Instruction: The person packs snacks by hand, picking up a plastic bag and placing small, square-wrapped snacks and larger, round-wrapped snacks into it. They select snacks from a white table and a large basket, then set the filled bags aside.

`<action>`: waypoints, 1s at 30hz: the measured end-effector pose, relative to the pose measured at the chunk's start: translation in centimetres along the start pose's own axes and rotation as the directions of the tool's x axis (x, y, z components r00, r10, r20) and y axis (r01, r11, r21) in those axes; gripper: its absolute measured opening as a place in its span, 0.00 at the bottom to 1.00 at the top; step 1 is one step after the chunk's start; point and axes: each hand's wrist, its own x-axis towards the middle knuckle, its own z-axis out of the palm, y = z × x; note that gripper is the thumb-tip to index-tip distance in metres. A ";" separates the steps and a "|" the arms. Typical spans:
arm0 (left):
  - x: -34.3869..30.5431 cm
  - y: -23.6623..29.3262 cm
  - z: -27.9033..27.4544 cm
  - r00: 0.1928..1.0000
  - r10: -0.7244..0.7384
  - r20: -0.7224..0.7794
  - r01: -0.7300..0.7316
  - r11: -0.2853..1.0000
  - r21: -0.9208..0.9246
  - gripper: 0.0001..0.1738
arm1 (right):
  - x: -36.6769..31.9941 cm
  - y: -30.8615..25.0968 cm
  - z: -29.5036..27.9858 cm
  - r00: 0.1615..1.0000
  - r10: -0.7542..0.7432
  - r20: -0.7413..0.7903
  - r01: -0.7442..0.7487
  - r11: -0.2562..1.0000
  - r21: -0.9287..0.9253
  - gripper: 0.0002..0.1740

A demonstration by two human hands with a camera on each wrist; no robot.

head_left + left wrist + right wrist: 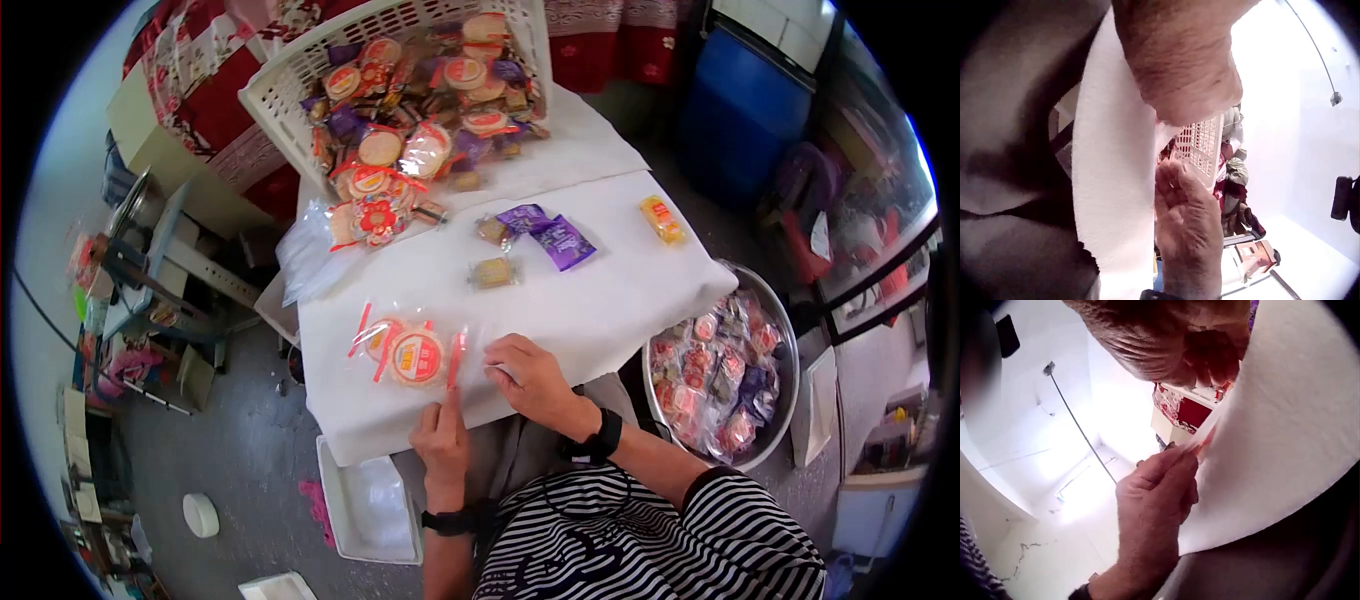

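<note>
On the white-covered table [560,300], two round pale crackers [418,357] with orange labels lie overlapping, in clear wrappers with red strips. Clear film shows around them, like a plastic bag [1208,434]. My left hand [441,445] is at the near edge of this packet; the right wrist view shows its thumb and fingers [1172,464] pinching the film beside a red strip. Just right of the packet hovers my right hand [535,388], its fingers loosely bent. In the left wrist view, nothing shows in the right hand's palm [1188,219].
A tipped white basket [275,120] spills wrapped crackers and sweets at the back. Clear bags [308,255] lie left. Purple packets [563,243], small brown wrapped blocks [493,272] and a yellow packet [661,220] lie further back. A metal basin [790,400] of filled bags stands right.
</note>
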 end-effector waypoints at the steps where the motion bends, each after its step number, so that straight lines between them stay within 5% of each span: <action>1: 0.1 0.2 -0.1 1.000 0.009 0.008 -0.009 1.000 -0.016 0.19 | -0.4 -0.5 -0.7 1.000 0.010 -0.011 -0.011 1.000 -0.012 0.06; 3: 0.3 1.1 -0.5 0.997 0.008 -0.072 -0.014 0.997 -0.077 0.16 | -1.5 -1.8 -2.7 0.872 0.476 0.114 -0.486 0.870 0.086 0.11; 4: 0.6 2.1 -1.0 0.998 0.012 -0.070 -0.019 0.995 -0.102 0.15 | -2.1 -2.1 -3.3 0.863 0.498 0.088 -0.505 0.860 0.078 0.11; 6: 0.5 3.6 -1.6 0.999 0.050 -0.014 -0.052 0.990 -0.130 0.14 | -2.6 -2.7 -3.7 0.700 0.567 0.433 -0.703 0.442 0.557 0.20; 7: 0.2 4.3 -1.8 0.997 0.075 0.021 -0.072 0.989 -0.127 0.14 | -3.0 -2.7 -2.9 0.627 0.545 0.556 -0.742 0.201 0.640 0.22; 8: -0.2 5.4 -1.3 0.987 0.153 0.054 -0.142 0.976 -0.167 0.14 | -4.2 -2.1 -2.6 0.579 0.509 0.637 -0.718 -0.050 0.694 0.25; 9: -0.8 5.8 -1.6 0.977 0.203 0.067 -0.190 0.968 -0.164 0.13 | -5.1 -0.8 -1.7 0.648 0.399 0.649 -0.662 -0.126 0.739 0.25; 12: -1.4 6.8 -2.4 0.937 0.295 0.189 -0.253 0.943 -0.215 0.12 | -6.3 -0.4 0.5 0.673 0.533 0.513 -0.512 -0.164 0.843 0.22; 14: -1.6 7.0 -2.3 0.902 0.363 0.235 -0.312 0.923 -0.226 0.11 | -6.5 -0.9 -0.2 0.648 0.550 0.526 -0.438 -0.296 0.849 0.18; 19: -0.7 6.0 -4.0 0.913 0.353 0.203 -0.277 0.903 -0.328 0.13 | -9.7 1.9 -4.4 0.706 0.540 0.459 -0.390 -0.244 0.888 0.19; 21: 0.4 3.8 -3.3 0.972 0.230 0.054 -0.211 0.949 -0.234 0.13 | -10.8 0.3 -10.0 0.647 0.622 0.442 -0.385 -0.234 0.893 0.17; 23: 2.4 2.3 -2.2 0.994 0.105 0.041 -0.093 0.970 -0.223 0.13 | -12.3 -0.6 -14.0 0.653 0.693 0.306 -0.332 -0.101 0.938 0.17; 25: 4.3 1.1 -1.1 0.999 -0.020 0.028 0.026 0.976 -0.214 0.12 | -17.5 3.1 -16.1 0.634 0.759 0.146 -0.488 0.246 0.838 0.18; 27: 5.7 0.0 0.0 0.971 -0.175 0.161 0.206 0.956 -0.207 0.12 | -20.7 3.3 -18.5 0.568 0.811 0.136 -0.316 0.062 0.947 0.19; 28: 6.2 -0.6 0.6 0.947 -0.229 0.223 0.269 0.948 -0.169 0.12 | -21.5 3.0 -19.4 0.566 0.815 0.125 -0.309 0.069 0.949 0.19; 30: 6.2 -0.7 2.5 0.974 -0.167 0.153 0.188 0.972 -0.138 0.11 | -23.1 2.2 -20.8 0.364 0.927 -0.089 -0.113 0.139 0.984 0.19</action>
